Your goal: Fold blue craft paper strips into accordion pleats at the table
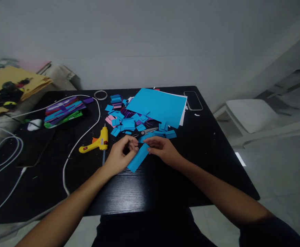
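Note:
Between my two hands a strip of blue paper (139, 158) slants over the black table. My left hand (121, 152) is closed on the strip's left edge, thumb against it. At the strip's upper right end, the fingers of my right hand (162, 148) pinch its corner. Just beyond my fingers lie scissors (150, 130), partly covered, and more blue paper pieces (171, 134). A heap of small cut and folded paper pieces (128, 124), mostly blue with some pink and purple, spreads behind my left hand. Left of that hand rests a yellow glue gun (95, 142).
Large blue sheets (157, 105) lie at the back, beside a phone (193, 100). A roll of tape (100, 95) and a bundle of coloured paper (64, 111) are further left. A white cable (71, 151) crosses the table. A white chair (251, 113) stands to the right.

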`<move>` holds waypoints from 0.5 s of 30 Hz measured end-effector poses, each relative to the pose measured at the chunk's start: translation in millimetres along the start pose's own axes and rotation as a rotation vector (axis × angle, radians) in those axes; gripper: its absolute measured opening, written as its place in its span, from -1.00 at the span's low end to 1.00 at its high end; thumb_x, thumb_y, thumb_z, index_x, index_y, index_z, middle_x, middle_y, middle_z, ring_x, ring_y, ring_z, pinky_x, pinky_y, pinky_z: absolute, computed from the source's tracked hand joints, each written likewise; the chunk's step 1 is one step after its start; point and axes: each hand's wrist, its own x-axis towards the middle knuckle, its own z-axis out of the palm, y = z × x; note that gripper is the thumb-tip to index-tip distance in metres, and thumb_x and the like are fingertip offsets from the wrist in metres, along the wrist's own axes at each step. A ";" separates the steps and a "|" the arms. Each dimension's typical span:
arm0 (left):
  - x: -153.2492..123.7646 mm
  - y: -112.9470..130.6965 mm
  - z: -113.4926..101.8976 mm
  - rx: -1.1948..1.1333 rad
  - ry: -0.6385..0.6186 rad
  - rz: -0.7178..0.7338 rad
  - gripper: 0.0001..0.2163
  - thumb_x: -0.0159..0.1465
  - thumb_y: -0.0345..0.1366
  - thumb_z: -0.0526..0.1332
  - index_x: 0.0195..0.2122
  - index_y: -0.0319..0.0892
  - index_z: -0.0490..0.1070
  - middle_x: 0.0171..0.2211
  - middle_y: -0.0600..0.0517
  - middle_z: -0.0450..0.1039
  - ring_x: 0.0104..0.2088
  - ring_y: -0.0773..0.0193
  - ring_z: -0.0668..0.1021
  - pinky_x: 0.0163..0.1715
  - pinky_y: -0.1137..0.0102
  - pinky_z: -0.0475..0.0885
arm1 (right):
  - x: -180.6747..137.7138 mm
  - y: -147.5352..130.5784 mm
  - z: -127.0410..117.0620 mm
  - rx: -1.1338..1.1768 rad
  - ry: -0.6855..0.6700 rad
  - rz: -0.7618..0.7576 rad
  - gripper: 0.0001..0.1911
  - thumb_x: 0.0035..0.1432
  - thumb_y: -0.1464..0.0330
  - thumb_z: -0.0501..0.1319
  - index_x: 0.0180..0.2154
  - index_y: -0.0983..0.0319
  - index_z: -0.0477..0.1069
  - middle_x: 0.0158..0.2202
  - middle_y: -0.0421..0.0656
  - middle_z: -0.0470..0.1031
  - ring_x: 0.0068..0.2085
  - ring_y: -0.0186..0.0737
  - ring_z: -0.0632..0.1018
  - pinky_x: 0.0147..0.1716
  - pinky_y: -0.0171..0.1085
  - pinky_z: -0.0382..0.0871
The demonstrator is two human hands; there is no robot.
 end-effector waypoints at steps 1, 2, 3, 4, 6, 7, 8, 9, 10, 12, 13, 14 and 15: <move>0.3 -1.1 0.5 0.019 -0.012 -0.009 -0.86 0.29 -0.36 0.30 -0.13 -0.15 0.47 -0.28 0.01 0.50 -0.27 0.25 0.55 -0.21 0.36 0.44 | -0.1 -0.4 0.3 0.010 0.004 0.000 -0.70 0.06 0.41 0.43 -0.10 0.14 0.61 -0.21 -0.18 0.62 -0.18 -0.23 0.60 -0.10 -0.17 0.50; 0.7 -2.0 0.8 0.029 -0.023 -0.020 -0.87 0.30 -0.35 0.29 -0.12 -0.15 0.49 -0.29 0.02 0.51 -0.27 0.24 0.56 -0.20 0.36 0.44 | -0.1 -0.5 0.7 0.016 0.007 -0.001 -0.70 0.06 0.41 0.43 -0.11 0.14 0.62 -0.21 -0.19 0.62 -0.19 -0.24 0.60 -0.11 -0.17 0.50; 1.2 -2.5 1.0 0.026 -0.033 -0.030 -0.87 0.32 -0.33 0.28 -0.12 -0.15 0.50 -0.31 0.02 0.51 -0.28 0.25 0.57 -0.21 0.37 0.45 | -0.1 -0.5 1.0 0.018 0.009 -0.001 -0.71 0.06 0.42 0.43 -0.12 0.14 0.62 -0.22 -0.19 0.62 -0.21 -0.25 0.60 -0.11 -0.18 0.50; 1.6 -2.7 1.2 0.014 -0.043 -0.041 -0.87 0.33 -0.31 0.28 -0.12 -0.15 0.51 -0.33 0.03 0.52 -0.30 0.25 0.57 -0.23 0.37 0.44 | 0.0 -0.2 1.2 0.019 0.008 0.001 -0.73 0.06 0.41 0.43 -0.13 0.15 0.62 -0.22 -0.19 0.63 -0.23 -0.26 0.60 -0.12 -0.18 0.51; 2.0 -2.1 1.7 -0.029 -0.067 -0.065 -0.86 0.34 -0.28 0.27 -0.11 -0.16 0.52 -0.38 0.04 0.51 -0.35 0.27 0.56 -0.30 0.39 0.43 | 0.4 0.6 1.3 0.027 0.010 0.010 -0.77 0.07 0.41 0.42 -0.17 0.15 0.63 -0.24 -0.20 0.63 -0.26 -0.28 0.60 -0.14 -0.18 0.51; 2.0 -1.5 2.0 -0.052 -0.078 -0.077 -0.85 0.34 -0.27 0.27 -0.11 -0.16 0.52 -0.40 0.05 0.51 -0.38 0.27 0.55 -0.33 0.40 0.43 | 0.6 0.9 1.3 0.033 0.013 0.013 -0.77 0.07 0.41 0.42 -0.17 0.15 0.63 -0.24 -0.20 0.62 -0.26 -0.27 0.60 -0.16 -0.19 0.52; 1.9 -0.7 2.2 -0.069 -0.088 -0.088 -0.84 0.34 -0.25 0.27 -0.11 -0.16 0.52 -0.42 0.05 0.51 -0.40 0.28 0.54 -0.35 0.40 0.42 | 0.8 1.1 1.3 0.038 0.014 0.015 -0.77 0.06 0.41 0.42 -0.17 0.15 0.63 -0.25 -0.20 0.62 -0.26 -0.27 0.61 -0.18 -0.19 0.52; 1.8 0.0 2.4 -0.081 -0.096 -0.096 -0.84 0.34 -0.24 0.27 -0.11 -0.17 0.51 -0.42 0.05 0.51 -0.41 0.28 0.53 -0.37 0.40 0.41 | 0.9 1.1 1.4 0.041 0.012 0.016 -0.76 0.06 0.41 0.42 -0.17 0.15 0.62 -0.25 -0.20 0.62 -0.26 -0.26 0.61 -0.19 -0.20 0.53; 1.7 0.7 2.4 -0.086 -0.100 -0.102 -0.83 0.35 -0.23 0.27 -0.11 -0.17 0.51 -0.43 0.05 0.51 -0.41 0.28 0.53 -0.37 0.40 0.40 | 0.8 0.9 1.5 0.044 0.010 0.014 -0.76 0.06 0.40 0.43 -0.16 0.14 0.62 -0.25 -0.20 0.61 -0.25 -0.26 0.61 -0.21 -0.20 0.53; 1.4 1.5 2.4 -0.090 -0.111 -0.108 -0.82 0.35 -0.21 0.27 -0.10 -0.18 0.50 -0.43 0.05 0.49 -0.42 0.29 0.51 -0.39 0.41 0.38 | 0.5 -0.1 2.0 0.040 0.000 0.011 -0.75 0.08 0.39 0.42 -0.15 0.14 0.61 -0.25 -0.21 0.60 -0.25 -0.26 0.60 -0.22 -0.21 0.53; 1.2 1.6 2.3 -0.095 -0.120 -0.110 -0.81 0.35 -0.20 0.27 -0.10 -0.18 0.50 -0.43 0.06 0.48 -0.43 0.30 0.50 -0.39 0.41 0.37 | 0.4 -0.6 2.4 0.036 -0.003 0.009 -0.76 0.09 0.39 0.41 -0.14 0.13 0.61 -0.26 -0.21 0.59 -0.26 -0.26 0.59 -0.22 -0.21 0.53; 1.1 1.4 2.3 -0.103 -0.126 -0.113 -0.80 0.35 -0.19 0.27 -0.09 -0.18 0.50 -0.43 0.07 0.47 -0.43 0.31 0.49 -0.40 0.42 0.36 | 0.2 -1.1 2.7 0.032 -0.004 0.006 -0.76 0.09 0.39 0.41 -0.14 0.13 0.60 -0.27 -0.22 0.58 -0.27 -0.27 0.59 -0.23 -0.22 0.54; 1.0 0.9 2.4 -0.112 -0.131 -0.117 -0.80 0.35 -0.19 0.28 -0.09 -0.18 0.49 -0.43 0.08 0.46 -0.44 0.32 0.48 -0.40 0.43 0.35 | 0.1 -1.3 3.0 0.030 -0.003 0.004 -0.76 0.09 0.39 0.41 -0.14 0.13 0.60 -0.28 -0.22 0.56 -0.28 -0.28 0.58 -0.23 -0.22 0.54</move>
